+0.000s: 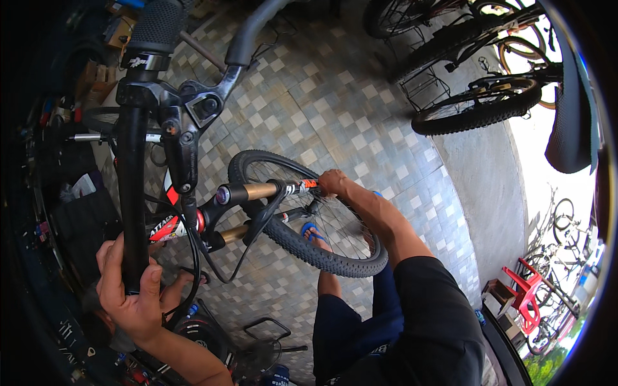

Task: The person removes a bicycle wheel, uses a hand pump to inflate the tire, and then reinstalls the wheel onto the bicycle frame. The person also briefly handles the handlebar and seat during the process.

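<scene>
My left hand [132, 289] is wrapped round the black handlebar [133, 193] of a bicycle, with the thumb on its near side. Above it on the bar sit a brake lever [248, 29] and a ribbed grip [158, 29]. My right hand [331, 183] is closed at the lower end of the suspension fork [261, 190], by the middle of the front wheel [309, 254]; its fingertips are hidden. The fork has gold tubes and points away from the bar to the right. Black cables [241, 260] loop between bar and fork. The red and white frame [168, 226] is partly covered.
Several bicycles stand at the upper right, one with a knobby tyre [476, 119]. A red plastic chair [524, 296] is at the far right. Dark clutter and tools line the left. Another person's leg [174, 293] shows behind the bar. Checkered tiles [302, 96] cover the floor.
</scene>
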Tool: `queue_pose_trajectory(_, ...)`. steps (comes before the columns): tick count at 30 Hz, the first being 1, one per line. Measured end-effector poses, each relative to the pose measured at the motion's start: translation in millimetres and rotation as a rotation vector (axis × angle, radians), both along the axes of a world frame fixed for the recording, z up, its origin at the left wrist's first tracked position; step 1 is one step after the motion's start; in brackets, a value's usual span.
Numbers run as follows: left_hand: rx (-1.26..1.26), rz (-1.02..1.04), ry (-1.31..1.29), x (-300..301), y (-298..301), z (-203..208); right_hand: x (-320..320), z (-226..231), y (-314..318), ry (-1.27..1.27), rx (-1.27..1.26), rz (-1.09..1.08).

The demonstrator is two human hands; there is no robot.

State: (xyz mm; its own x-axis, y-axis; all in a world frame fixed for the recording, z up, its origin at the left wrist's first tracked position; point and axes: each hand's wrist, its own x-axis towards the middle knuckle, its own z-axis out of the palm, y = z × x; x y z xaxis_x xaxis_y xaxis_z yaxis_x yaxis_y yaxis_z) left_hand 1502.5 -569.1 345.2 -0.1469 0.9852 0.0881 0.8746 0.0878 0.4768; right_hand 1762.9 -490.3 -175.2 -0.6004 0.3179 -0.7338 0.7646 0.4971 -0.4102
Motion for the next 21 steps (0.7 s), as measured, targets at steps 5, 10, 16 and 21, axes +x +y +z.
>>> queue_pose_trajectory(5, -0.044, -0.068, 0.142, -4, 4, 1, 7, -14, 4, 0.065, -0.058, -0.02)
queue_pose_trajectory(10, -0.069, -0.055, 0.151, -6, 0, 6, 24, -38, 12, 0.125, -0.437, -0.248)
queue_pose_trajectory(16, -0.099, 0.052, 0.057, -16, -11, 2, 61, -89, 11, 0.282, -1.157, -0.814)
queue_pose_trajectory(21, -0.075, 0.086, 0.041, -6, -5, 2, 71, -90, 1, 0.3, -0.843, -0.935)
